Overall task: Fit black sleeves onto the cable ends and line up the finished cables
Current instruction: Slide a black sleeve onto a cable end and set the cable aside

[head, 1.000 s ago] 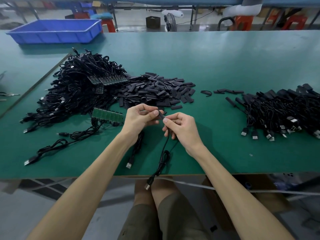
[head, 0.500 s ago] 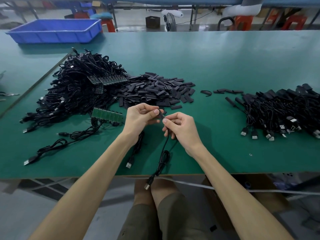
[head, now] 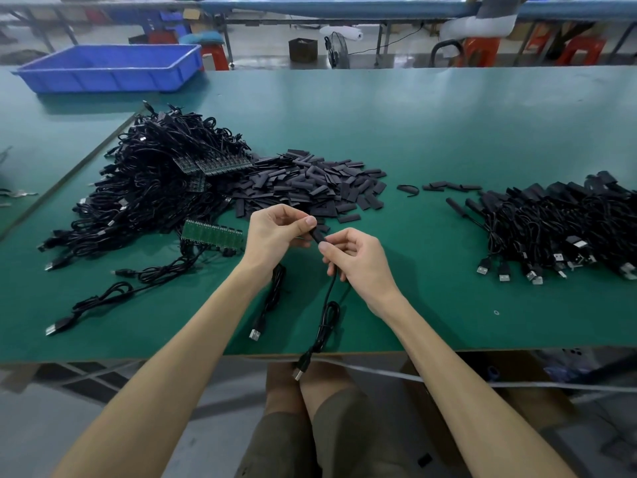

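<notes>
Head view, looking down at a green table [head: 431, 132] where a person sits with both bare forearms stretched forward. The two hands meet above the table's near middle.

The left hand [head: 275, 236] has its fingers curled, and its thumb and forefinger pinch the upper end of a short black sleeve [head: 316, 235]. The right hand [head: 360, 267] is also curled, with thumb and forefinger closed on the sleeve's lower end, where a thin black cable [head: 327, 312] comes out. The sleeve's long axis slants from upper left, at the left thumb, to lower right, at the right thumb.

The cable drops from the right hand toward the viewer, loops once on the table, and passes over the front edge. Its silver USB plug [head: 298, 372] hangs above the person's knees, pointing down.

A second cable [head: 272, 298] lies on the table, coming out from under the left wrist; it cannot be seen whether that hand holds it.

Just beyond the hands lies a heap of loose black sleeves [head: 310, 182]. To its left sits a big tangle of black cables [head: 148, 191] with a strip of green circuit boards [head: 212, 233] at its near edge. Well apart on the right, a row of sleeved cables [head: 558, 229] lies with plugs toward the near edge. A blue bin [head: 110, 69] stands at the far left.
</notes>
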{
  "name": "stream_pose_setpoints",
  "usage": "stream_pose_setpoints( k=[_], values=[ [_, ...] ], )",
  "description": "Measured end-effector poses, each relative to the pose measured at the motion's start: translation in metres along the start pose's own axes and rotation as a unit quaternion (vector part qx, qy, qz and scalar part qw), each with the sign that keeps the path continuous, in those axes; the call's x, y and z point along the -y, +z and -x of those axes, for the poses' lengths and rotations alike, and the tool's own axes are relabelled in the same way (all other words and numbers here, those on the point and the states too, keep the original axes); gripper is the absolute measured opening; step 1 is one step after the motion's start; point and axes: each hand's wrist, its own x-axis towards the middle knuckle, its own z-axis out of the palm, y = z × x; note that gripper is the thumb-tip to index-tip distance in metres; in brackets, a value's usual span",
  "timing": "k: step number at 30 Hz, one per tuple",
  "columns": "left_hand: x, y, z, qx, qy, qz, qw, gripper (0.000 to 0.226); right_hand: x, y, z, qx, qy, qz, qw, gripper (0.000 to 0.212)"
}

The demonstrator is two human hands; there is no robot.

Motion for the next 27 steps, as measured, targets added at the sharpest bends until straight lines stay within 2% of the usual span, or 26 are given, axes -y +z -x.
stream_pose_setpoints(
  k=[6,11,16,20,27],
  values=[
    [-0.003,0.010,0.002,-0.002,-0.016,0.004,1.000,0.017,0.000,-0.002,0.002,-0.031,0.003,-0.034,0.999,0.011],
    [-0.009,0.011,-0.004,-0.003,-0.003,-0.043,0.999,0.021,0.000,-0.003,0.003,-0.036,0.007,-0.050,0.998,0.012],
    [-0.013,0.011,-0.003,0.012,0.039,-0.070,0.997,0.011,-0.002,-0.003,0.002,-0.044,0.010,-0.058,0.997,0.012],
    [-0.013,0.010,-0.001,0.057,0.038,-0.046,0.997,0.014,-0.002,-0.003,0.001,-0.051,0.013,-0.073,0.996,0.011],
    [-0.011,0.011,0.002,0.068,0.024,-0.009,0.997,0.020,-0.003,-0.004,0.000,-0.040,0.011,-0.070,0.997,0.013]
  ],
)
